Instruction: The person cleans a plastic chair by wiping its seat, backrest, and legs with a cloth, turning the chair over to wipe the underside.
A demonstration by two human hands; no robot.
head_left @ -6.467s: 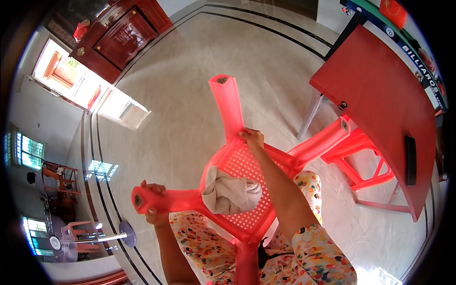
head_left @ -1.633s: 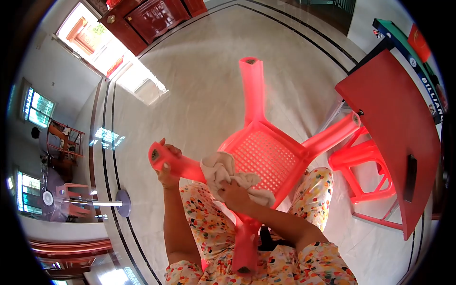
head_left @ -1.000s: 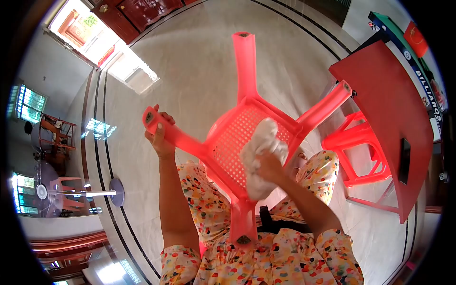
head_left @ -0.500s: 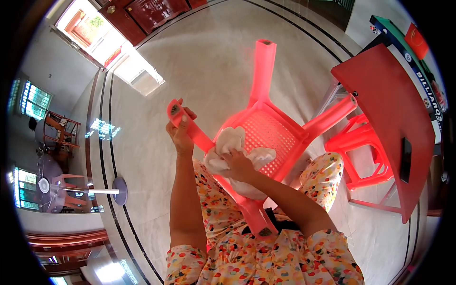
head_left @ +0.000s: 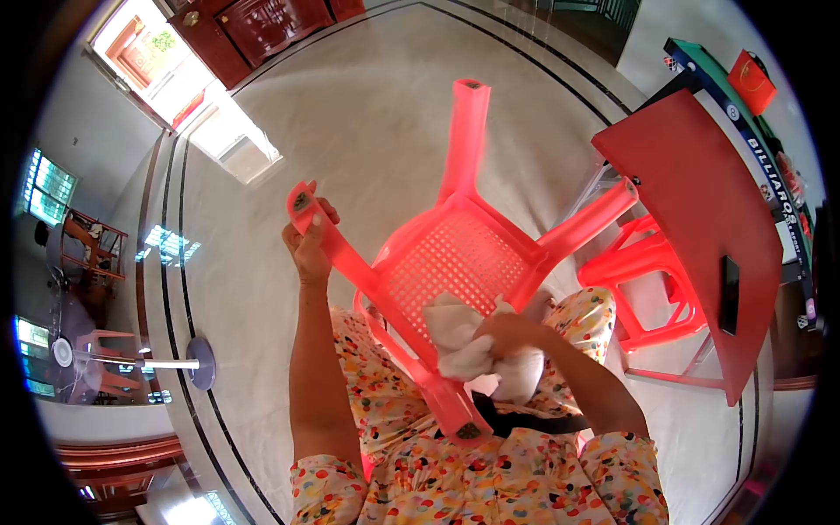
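Observation:
A pink plastic chair [head_left: 455, 254] rests upside down across my lap, its legs pointing up and outward and the underside of its perforated seat facing me. Near the end of the left leg, my left hand [head_left: 308, 249] is closed around it, thumb on the near side. My right hand [head_left: 512, 332] grips a crumpled white cloth [head_left: 459, 337], which lies against the seat's underside at the near right edge. Part of the cloth hangs over that edge. My right fingertips are partly hidden in its folds.
To the right stand a red table [head_left: 691, 210] with a black phone-like object [head_left: 729, 295] on it and a red plastic stool [head_left: 643, 280] beside it. A billiards box [head_left: 761, 149] is behind. A pedestal fan [head_left: 201, 363] stands on the left, and an open doorway [head_left: 210, 114] at upper left.
My right hand has carried the cloth rightward, from the base of the left leg to the seat's near right edge. My left hand keeps its hold on the leg. The view has shifted slightly.

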